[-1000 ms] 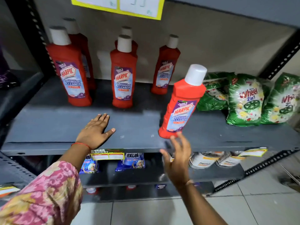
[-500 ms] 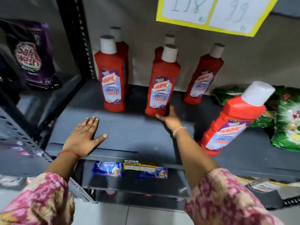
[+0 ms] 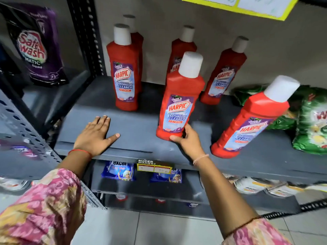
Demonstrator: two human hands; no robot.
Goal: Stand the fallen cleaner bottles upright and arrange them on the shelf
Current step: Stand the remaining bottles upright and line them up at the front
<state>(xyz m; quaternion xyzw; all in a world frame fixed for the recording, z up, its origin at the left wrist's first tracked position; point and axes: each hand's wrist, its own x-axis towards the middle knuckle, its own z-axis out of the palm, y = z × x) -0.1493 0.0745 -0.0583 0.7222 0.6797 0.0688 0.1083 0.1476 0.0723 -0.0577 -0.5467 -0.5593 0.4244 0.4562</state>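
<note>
Several red Harpic cleaner bottles with white caps stand on the grey shelf [image 3: 134, 124]. My right hand [image 3: 188, 140] grips the base of the middle bottle [image 3: 180, 101], which stands near the shelf's front. Another bottle [image 3: 253, 119] stands at the front right, apart from my hand. One bottle [image 3: 123, 71] stands at the left with another behind it [image 3: 137, 39]. Two more stand at the back, one behind the held bottle [image 3: 182, 48] and one to the right [image 3: 223, 73]. My left hand [image 3: 96, 136] lies flat on the shelf, fingers apart, holding nothing.
Green detergent packs [image 3: 311, 121] lie at the shelf's right end. A purple Safewash pouch [image 3: 35, 48] stands on the neighbouring shelf, beyond a black upright post [image 3: 85, 32]. Blue packets [image 3: 118, 171] fill the lower shelf. A yellow price tag [image 3: 154, 167] hangs on the shelf edge.
My right hand has taken hold of the middle bottle and drawn it forward toward the shelf's front. My left hand stays flat on the shelf.
</note>
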